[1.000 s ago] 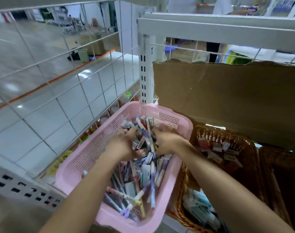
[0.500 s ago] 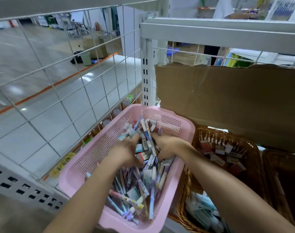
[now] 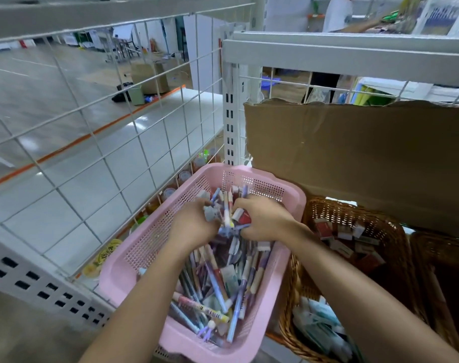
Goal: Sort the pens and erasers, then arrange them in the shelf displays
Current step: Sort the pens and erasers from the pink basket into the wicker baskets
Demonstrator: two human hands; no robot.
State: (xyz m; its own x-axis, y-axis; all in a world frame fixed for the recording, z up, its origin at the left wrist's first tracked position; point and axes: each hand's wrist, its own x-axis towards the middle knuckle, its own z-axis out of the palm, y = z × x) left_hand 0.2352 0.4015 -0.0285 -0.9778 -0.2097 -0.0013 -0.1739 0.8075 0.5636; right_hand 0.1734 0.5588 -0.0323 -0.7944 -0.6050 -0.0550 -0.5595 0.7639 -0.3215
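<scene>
- The left hand (image 3: 194, 226) and right hand (image 3: 265, 221) are digging into the pink basket (image 3: 134, 260), both curling their fingers round one bunch of pens (image 3: 227, 205).
- The bunch is standing between the two hands, its long axis pointing toward twelve o'clock.
- The wicker basket (image 3: 335, 205) holding erasers (image 3: 325, 229) is sitting at three o'clock, nearer the right hand.

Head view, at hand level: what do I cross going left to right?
Wire grid → pink basket, left wall → left hand → pens → right hand → wicker basket → darker wicker basket.
</scene>
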